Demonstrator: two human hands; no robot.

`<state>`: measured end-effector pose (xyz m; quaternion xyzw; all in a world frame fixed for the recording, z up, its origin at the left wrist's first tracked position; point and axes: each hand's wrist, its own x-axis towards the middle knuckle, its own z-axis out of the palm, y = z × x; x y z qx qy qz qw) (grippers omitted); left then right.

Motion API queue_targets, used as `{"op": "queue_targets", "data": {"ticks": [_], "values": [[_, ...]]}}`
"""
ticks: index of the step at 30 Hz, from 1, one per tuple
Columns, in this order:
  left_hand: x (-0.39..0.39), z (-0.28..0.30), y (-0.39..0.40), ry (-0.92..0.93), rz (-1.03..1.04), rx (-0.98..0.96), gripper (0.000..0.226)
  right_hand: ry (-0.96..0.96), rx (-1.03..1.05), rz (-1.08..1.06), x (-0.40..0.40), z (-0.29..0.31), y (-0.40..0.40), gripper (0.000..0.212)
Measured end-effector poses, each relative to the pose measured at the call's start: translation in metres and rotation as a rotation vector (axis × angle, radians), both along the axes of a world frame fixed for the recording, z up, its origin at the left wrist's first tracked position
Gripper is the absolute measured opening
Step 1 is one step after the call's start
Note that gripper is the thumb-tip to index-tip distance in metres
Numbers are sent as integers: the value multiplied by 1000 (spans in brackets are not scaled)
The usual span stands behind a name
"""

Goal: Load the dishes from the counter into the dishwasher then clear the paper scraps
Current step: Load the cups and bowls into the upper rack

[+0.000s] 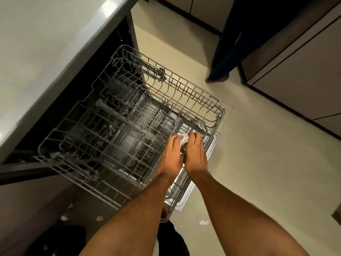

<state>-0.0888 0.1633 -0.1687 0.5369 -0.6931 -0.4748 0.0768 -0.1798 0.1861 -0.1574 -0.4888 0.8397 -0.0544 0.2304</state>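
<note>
L hand [172,156] & R hand [195,154] both curled round a small white cup [185,140], prob., over dishwasher rack [212,108].

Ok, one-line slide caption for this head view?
Both hands, left hand and right hand, hold a white cup over the pulled-out upper rack; paper scraps on floor.

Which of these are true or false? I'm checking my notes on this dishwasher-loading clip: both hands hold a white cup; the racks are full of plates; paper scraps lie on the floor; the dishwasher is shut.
1. Both hands, left hand and right hand, hold a white cup: true.
2. The racks are full of plates: false, no plates show.
3. Paper scraps lie on the floor: true.
4. The dishwasher is shut: false, its racks are pulled out.
</note>
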Motion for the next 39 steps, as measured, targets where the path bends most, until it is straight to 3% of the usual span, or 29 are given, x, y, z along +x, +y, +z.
{"op": "queue_targets", "data": {"ticks": [12, 26, 31, 39], "values": [[4, -15, -8, -58, 56, -19, 75, 1, 53, 162, -5, -6, -9, 87], [18, -1, -8, -164, 73, -46, 63, 10, 57, 179, 9, 8, -9, 72], [56, 33, -10, -287, 64, -264, 56, 57, 8, 263, 33, 35, -8, 77], [190, 116, -15, -493, 136, -625, 55, 118, -165, 548, 138, 120, -27, 96]]}}
